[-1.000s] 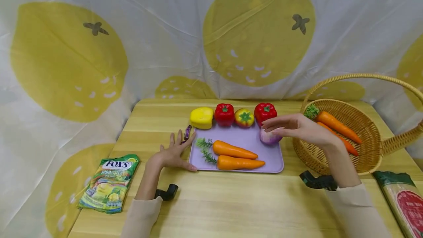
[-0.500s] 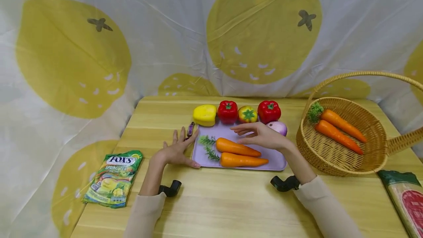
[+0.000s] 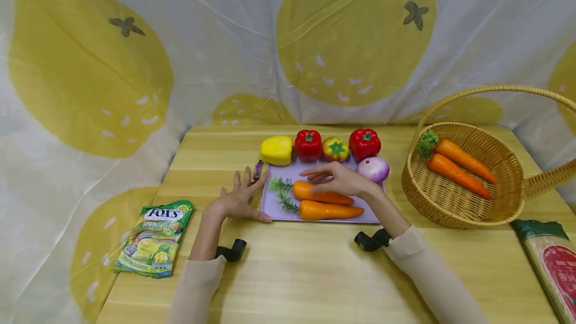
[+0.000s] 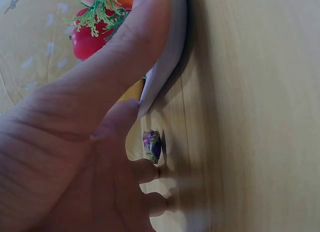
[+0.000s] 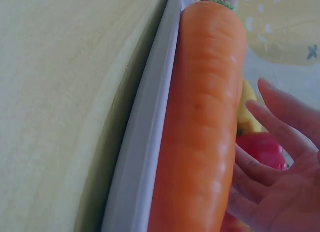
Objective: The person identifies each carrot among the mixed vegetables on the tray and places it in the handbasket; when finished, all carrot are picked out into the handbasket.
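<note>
A lilac tray (image 3: 288,170) bears two orange carrots with feathery green tops. My left hand (image 3: 238,202) rests spread at its left edge, thumb by the near left corner. Beside those fingers lies a small purple-wrapped candy (image 3: 258,170), also visible in the left wrist view. My right hand (image 3: 339,179) is over the far carrot (image 3: 299,191), its loosely bent fingers overlapping it. The near carrot (image 3: 330,210) lies along the tray's front; in the right wrist view the fingers (image 5: 255,167) are spread beyond a carrot (image 5: 205,117). A purple onion (image 3: 373,169) sits at the tray's right.
Along the tray's back edge stand a yellow pepper (image 3: 276,150), two red peppers (image 3: 308,145) and a red-yellow one (image 3: 335,149). A wicker basket (image 3: 432,209) at right holds two more carrots. A green candy bag (image 3: 155,239) lies left, another package (image 3: 546,259) far right.
My right hand has moved left from over the onion to above the far carrot, leaving the onion in full view. The left hand stays at the tray's edge.
</note>
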Tool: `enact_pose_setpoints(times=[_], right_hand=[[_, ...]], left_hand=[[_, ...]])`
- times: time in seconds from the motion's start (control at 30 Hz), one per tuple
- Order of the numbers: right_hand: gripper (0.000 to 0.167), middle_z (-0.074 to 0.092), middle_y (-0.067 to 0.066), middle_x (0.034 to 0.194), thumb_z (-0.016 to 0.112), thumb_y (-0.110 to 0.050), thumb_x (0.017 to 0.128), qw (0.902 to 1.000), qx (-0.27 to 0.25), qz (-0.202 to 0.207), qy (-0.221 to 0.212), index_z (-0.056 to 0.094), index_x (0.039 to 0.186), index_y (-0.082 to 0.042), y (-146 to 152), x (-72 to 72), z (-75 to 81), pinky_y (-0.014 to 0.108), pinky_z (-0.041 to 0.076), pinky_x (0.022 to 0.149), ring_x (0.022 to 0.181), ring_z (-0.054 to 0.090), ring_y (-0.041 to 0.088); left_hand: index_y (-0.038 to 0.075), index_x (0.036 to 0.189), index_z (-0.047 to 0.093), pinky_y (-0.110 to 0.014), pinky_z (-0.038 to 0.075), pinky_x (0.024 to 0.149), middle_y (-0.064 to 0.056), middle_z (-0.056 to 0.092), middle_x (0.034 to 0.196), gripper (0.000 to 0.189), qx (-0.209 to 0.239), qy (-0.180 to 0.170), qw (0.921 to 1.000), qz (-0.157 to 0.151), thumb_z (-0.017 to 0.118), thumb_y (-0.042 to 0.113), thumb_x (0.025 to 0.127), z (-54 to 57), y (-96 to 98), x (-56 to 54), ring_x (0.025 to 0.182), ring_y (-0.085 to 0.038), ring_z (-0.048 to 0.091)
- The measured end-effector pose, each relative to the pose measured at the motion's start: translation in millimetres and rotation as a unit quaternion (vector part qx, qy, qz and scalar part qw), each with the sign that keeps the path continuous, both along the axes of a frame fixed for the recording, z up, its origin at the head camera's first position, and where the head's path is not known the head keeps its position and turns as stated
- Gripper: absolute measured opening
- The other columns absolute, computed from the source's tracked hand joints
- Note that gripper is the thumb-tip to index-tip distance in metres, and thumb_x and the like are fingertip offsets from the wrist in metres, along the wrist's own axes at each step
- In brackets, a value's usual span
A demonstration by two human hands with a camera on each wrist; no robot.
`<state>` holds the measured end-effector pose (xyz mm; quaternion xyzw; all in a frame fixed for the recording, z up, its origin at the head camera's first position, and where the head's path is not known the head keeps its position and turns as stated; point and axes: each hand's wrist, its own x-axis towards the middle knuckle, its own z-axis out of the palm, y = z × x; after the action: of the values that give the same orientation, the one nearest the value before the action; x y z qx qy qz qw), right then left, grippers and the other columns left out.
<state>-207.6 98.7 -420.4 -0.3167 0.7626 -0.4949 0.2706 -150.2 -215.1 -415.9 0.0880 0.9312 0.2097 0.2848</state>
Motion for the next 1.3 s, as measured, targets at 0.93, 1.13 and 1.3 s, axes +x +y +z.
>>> enact_pose_setpoints(times=[0.93,1.13,1.3], right_hand=[[0.044,0.075,0.013,0.126,0.078,-0.007,0.091,0.9978,0.057,0.016,0.029,0.07,0.135,-0.007,-12.9,-1.7,3.8,0.039,0.058,0.102,0.116,0.071,0.029],[0.045,0.075,0.012,0.126,0.078,-0.004,0.09,0.9983,0.049,0.015,0.028,0.07,0.134,-0.007,-9.6,-5.9,3.8,0.042,0.057,0.103,0.117,0.071,0.031],[0.045,0.075,0.011,0.128,0.079,-0.005,0.09,0.9984,0.042,0.002,0.037,0.071,0.133,-0.008,-5.3,-9.4,2.2,0.045,0.055,0.106,0.118,0.07,0.03]], left_hand=[[0.032,0.168,0.004,-0.089,-0.006,0.109,-0.026,-0.025,0.168,0.122,0.001,0.011,0.9999,0.003,0.085,0.057,0.079,1.6,1.6,2.8,0.153,-0.054,-0.025],[0.032,0.168,0.004,-0.088,-0.009,0.109,-0.024,-0.027,0.168,0.123,0.013,0.008,0.9999,0.005,0.085,0.055,0.079,1.0,3.9,-0.2,0.153,-0.052,-0.028],[0.03,0.168,0.003,-0.088,-0.011,0.109,-0.025,-0.029,0.167,0.123,0.016,-0.003,0.9999,0.005,0.085,0.053,0.08,0.5,0.9,1.8,0.152,-0.052,-0.03]])
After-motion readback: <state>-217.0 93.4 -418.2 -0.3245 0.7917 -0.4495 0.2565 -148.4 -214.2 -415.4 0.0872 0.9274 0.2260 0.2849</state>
